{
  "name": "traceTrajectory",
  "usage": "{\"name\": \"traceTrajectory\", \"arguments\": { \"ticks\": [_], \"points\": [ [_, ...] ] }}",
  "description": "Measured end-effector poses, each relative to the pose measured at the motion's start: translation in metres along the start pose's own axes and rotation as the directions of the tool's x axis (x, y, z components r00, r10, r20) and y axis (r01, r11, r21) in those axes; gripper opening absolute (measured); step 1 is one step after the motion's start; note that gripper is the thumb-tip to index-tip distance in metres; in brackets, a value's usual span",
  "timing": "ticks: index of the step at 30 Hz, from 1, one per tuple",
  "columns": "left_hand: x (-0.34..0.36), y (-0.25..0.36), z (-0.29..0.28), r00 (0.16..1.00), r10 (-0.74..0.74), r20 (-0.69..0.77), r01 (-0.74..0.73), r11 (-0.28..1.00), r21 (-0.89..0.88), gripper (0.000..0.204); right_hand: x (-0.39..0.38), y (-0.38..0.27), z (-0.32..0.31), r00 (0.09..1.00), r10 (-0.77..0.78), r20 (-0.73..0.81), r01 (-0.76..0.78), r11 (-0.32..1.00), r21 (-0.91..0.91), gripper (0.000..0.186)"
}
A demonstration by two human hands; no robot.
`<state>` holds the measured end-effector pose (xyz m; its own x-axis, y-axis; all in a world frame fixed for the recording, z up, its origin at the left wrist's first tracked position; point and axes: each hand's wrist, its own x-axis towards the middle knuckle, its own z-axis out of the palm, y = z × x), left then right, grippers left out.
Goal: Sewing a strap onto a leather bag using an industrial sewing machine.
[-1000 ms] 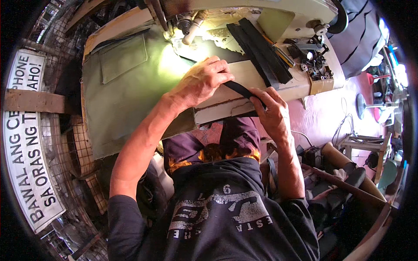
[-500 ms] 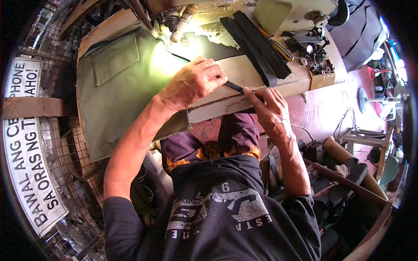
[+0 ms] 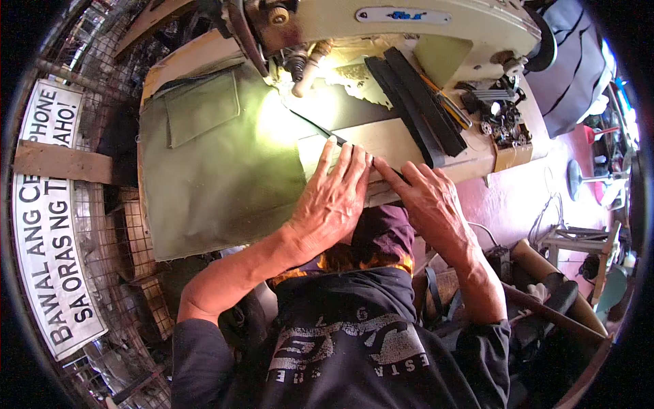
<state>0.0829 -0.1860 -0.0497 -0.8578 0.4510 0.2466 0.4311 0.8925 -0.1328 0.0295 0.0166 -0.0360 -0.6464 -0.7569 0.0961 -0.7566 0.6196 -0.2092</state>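
A narrow black strip [image 3: 312, 123] runs from under the lit needle area of a sewing machine [image 3: 327, 28] toward me. My left hand [image 3: 334, 194] lies over the strip with its fingers stretched out flat, pressing it on the pale work surface [image 3: 371, 134]. Close beside it, my right hand [image 3: 432, 201] pinches the strip's near part; its thumb and fingertips almost touch my left fingers. Olive green fabric [image 3: 211, 184] with a stitched pocket-like panel [image 3: 204, 116] spreads over the table to the left of my hands.
Wide black strips [image 3: 409, 102] lie right of the machine, with an orange-and-black handled tool [image 3: 446, 102] beside them. A box of small metal parts [image 3: 507, 129] sits at the table's right corner. Wire mesh [image 3: 109, 225] and a white sign [image 3: 51, 259] stand at the left.
My left hand has come down from a raised pinch on the strip to lie flat over it. My right hand has moved in closer to the left. The view has shifted, showing more of the machine.
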Motion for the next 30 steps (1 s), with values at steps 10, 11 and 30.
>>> {"name": "traceTrajectory", "arguments": {
  "ticks": [10,11,30],
  "points": [
    [-0.007,-0.049,0.005,0.949,-0.308,-0.064,0.306,0.951,-0.045,0.051,0.009,-0.003,-0.007,1.0,-0.026,0.009,0.027,0.999,-0.034,0.073],
    [-0.007,-0.047,0.004,0.943,-0.331,-0.022,0.33,0.943,-0.037,0.051,0.01,-0.003,-0.009,0.999,-0.031,0.027,0.031,0.999,-0.015,0.073],
    [-0.014,-0.057,0.02,0.883,-0.451,-0.132,0.43,0.888,-0.163,0.05,0.01,-0.003,-0.005,1.0,-0.023,0.002,0.023,1.0,0.005,0.071]
  ]
}}
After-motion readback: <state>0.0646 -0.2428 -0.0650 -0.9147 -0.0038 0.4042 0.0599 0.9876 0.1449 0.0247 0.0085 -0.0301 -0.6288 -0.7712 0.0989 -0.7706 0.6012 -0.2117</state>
